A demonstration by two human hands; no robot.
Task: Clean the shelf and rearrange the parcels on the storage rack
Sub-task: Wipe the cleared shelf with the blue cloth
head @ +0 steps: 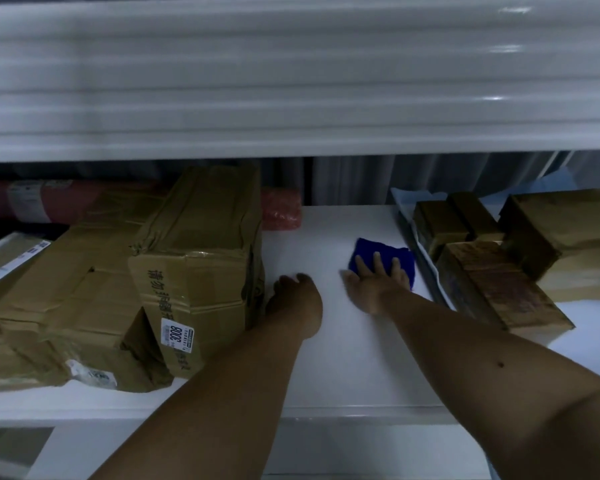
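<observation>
Shelf (326,341), white, under blue cloth (378,258)

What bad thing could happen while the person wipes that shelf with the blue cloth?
The right hand presses the blue cloth flat close beside the brown parcels; a wide swipe might knock them. The left hand rests right by the taped cardboard box, which could get nudged into the boxes beside it.

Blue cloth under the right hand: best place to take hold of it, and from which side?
Take the blue cloth at its bare far edge, coming from above. It lies flat on the white shelf under the straight fingers of the right hand, so only a pinch that bunches up an edge would likely lift it.
</observation>
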